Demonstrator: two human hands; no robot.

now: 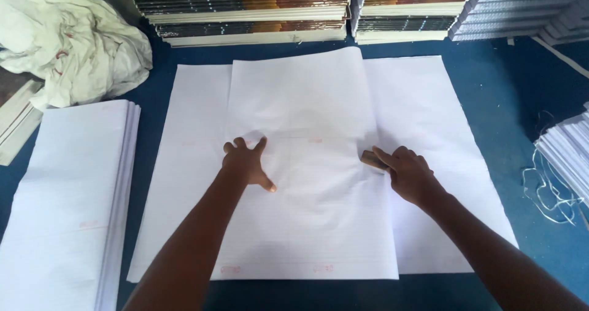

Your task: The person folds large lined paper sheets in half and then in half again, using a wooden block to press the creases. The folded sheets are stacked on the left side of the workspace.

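Note:
A large white ruled sheet [423, 114] lies flat on the blue table [509, 102]. A folded ruled sheet [307, 90] lies on top of it, in the middle. My left hand [246, 161] presses flat on the folded sheet, fingers spread. My right hand [406, 174] grips a small brown wooden block [370, 159] and holds it against the folded sheet's right edge.
A thick stack of ruled sheets [67, 194] sits at the left. Crumpled white cloth [73, 41] lies at the back left. Stacks of bound books [245, 7] line the far edge. More paper piles [567, 154] and loose string [543, 191] lie at the right.

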